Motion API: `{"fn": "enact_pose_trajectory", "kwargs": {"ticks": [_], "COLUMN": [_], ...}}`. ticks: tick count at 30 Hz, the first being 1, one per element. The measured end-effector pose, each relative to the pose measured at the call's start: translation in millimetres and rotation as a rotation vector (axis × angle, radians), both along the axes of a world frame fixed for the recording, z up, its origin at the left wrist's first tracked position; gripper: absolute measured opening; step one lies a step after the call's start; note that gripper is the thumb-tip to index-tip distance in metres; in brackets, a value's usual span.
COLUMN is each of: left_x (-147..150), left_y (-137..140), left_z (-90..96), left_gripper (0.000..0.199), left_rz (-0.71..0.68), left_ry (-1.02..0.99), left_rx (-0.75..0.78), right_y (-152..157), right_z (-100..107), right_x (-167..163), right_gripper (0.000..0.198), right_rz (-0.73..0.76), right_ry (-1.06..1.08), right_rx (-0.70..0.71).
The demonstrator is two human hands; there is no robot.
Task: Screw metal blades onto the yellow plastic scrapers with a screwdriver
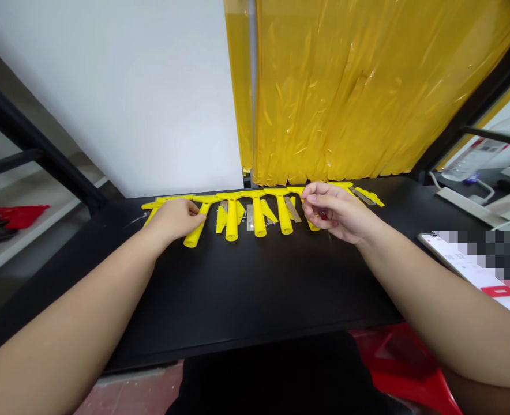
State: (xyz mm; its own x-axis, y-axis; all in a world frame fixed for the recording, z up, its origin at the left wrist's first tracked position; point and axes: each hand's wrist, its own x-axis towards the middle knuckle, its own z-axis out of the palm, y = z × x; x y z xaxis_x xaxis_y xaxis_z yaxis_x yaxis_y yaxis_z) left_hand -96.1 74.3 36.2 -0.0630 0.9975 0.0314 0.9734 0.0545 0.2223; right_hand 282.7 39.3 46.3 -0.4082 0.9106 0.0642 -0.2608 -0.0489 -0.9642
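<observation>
Yellow T-shaped scraper handles lie in a row along the back of the black table (255, 288), their round grips toward me. My left hand (175, 219) is at the left end, its fingers curled and its thumb against a tilted yellow scraper handle (195, 227). Part of another handle is covered by that hand. My right hand (335, 210) hovers by the rightmost handle (313, 223), fingers curled in. A small dark red spot shows at its fingertips; what it is, I cannot make out. Between the handles lie flat metal blades (250, 218) and yellow plates (269, 211).
A white panel (151, 98) and a yellow plastic curtain (345, 86) stand behind the table. At the right are a phone (471, 265), a white cable and a clear bottle (484, 150). A red stool (415, 369) sits below the front edge. Black frame posts flank both sides.
</observation>
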Motion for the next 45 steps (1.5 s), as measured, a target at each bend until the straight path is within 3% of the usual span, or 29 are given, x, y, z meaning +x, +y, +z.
{"fn": "enact_pose_trajectory", "kwargs": {"ticks": [15, 32, 38, 41, 45], "left_x": [13.4, 11.4, -16.5, -36.1, -47.8], "left_y": [2.0, 1.6, -5.7, -4.8, 3.9], "left_z": [-7.3, -7.5, 13.3, 17.2, 9.3], "left_gripper": [0.052, 0.050, 0.049, 0.057, 0.064], "left_rz": [0.011, -0.008, 0.087, 0.177, 0.212], "left_ry": [0.016, 0.026, 0.206, 0.286, 0.304], "left_rx": [-0.013, 0.020, 0.157, 0.057, -0.076], "right_y": [4.7, 6.7, 13.0, 16.3, 19.1], "right_z": [0.5, 0.3, 3.9, 6.4, 7.3], "right_x": [4.8, 8.1, 18.0, 23.7, 26.8], "right_gripper": [0.027, 0.029, 0.035, 0.036, 0.037], "right_rz": [-0.049, -0.043, -0.081, -0.117, -0.146], "right_ry": [0.020, -0.005, -0.019, -0.021, -0.021], "right_rx": [-0.015, 0.004, 0.006, -0.003, -0.007]}}
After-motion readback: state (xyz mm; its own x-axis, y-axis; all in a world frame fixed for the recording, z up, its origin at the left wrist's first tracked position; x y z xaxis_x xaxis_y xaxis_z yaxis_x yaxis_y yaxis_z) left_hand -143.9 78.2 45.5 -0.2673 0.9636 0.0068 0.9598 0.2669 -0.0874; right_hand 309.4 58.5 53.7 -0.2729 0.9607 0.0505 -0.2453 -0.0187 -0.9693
